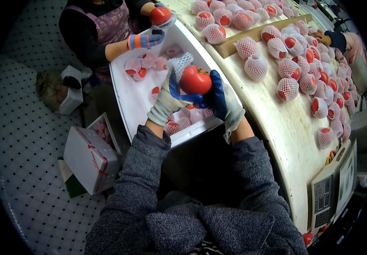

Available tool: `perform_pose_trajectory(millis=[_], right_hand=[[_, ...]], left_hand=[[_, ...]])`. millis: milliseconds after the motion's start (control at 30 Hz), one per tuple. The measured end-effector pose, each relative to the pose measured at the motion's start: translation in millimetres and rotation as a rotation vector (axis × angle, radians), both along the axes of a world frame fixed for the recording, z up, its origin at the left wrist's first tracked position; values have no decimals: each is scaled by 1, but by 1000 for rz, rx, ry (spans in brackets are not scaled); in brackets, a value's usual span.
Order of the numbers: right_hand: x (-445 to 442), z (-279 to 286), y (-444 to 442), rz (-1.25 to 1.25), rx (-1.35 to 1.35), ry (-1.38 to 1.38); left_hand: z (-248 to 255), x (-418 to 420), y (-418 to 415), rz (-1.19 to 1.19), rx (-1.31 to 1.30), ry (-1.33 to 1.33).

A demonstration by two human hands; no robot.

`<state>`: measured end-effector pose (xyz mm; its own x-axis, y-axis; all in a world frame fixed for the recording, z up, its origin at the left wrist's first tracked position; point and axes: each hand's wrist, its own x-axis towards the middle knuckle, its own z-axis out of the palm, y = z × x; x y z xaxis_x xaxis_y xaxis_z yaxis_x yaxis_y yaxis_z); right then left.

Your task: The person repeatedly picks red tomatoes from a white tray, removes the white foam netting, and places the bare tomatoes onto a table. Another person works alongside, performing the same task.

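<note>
A red tomato (195, 80) with its stem end turned up sits between my two gloved hands, above an open white foam box (121, 98). My left hand (170, 98), in a white glove with a blue coated palm, cups the tomato's left side and underside. A white foam net sleeve (183, 63) is bunched at the left thumb, against the tomato. From the other side, my right hand (224, 98) presses blue fingers along the tomato. Netted tomatoes (141, 65) lie in the box below, partly hidden by my hands.
Across the box, a person's gloved hand (145, 41) is beneath another tomato (160, 16). Many netted tomatoes (288, 89) cover the table (266, 118), divided by a wooden strip (234, 41). A scale (323, 194) stands lower right; a ribbon-printed foam box (89, 159) is at left.
</note>
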<state>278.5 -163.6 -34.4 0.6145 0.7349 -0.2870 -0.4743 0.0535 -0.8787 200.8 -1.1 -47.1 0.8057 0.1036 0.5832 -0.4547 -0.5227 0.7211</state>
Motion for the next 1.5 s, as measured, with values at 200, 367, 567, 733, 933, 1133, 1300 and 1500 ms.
perform_pose_trajectory(millis=[200,367,567,733,933,1133,1300,1500], right_hand=[[-12,12,9,-152,157,230],[-6,6,5,-77,144,214],[-6,-6,9,-49,336,191],[-7,-7,4,-126,171,-237],[-4,-2,11,-132,109,158],[0,14,-4,41,-190,-26],[16,14,-12,175,-109,-82],[37,14,-23,8,-138,5]], left_hand=[[5,-5,-8,31,35,36],[6,-7,-10,42,7,50],[3,-3,-15,165,149,-24],[0,1,-18,96,-36,-62],[-4,-4,2,-74,-530,-11],[-8,-2,2,-355,-355,298],[-4,-3,2,-380,-903,260],[-1,-1,-6,-739,-1738,218]])
